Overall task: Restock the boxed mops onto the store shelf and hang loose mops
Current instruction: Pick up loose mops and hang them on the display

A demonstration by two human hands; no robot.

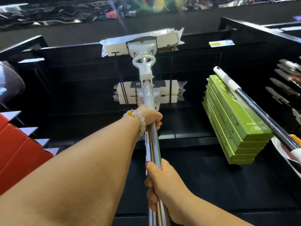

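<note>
I hold a loose sponge mop by its chrome pole (pixel 154 144), head pointing away from me. Its white, plastic-wrapped sponge head (pixel 164 39) is up against the top rail of the black shelf (pixel 65 49). My left hand (pixel 150 117), with a bead bracelet on the wrist, grips the pole high up, just under the white squeeze handle (pixel 144 62). My right hand (pixel 164 183) grips the pole lower down, close to me. Behind the pole hang two more wrapped mop heads (pixel 128 94). A stack of green boxed mops (pixel 236 126) stands on the shelf at right.
Another mop's chrome pole with a white tip (pixel 254 103) leans across the green boxes at right. Red boxes (pixel 17 149) line the left side. Dark handles (pixel 285 82) hang at far right. A yellow price tag (pixel 220 43) is on the upper rail.
</note>
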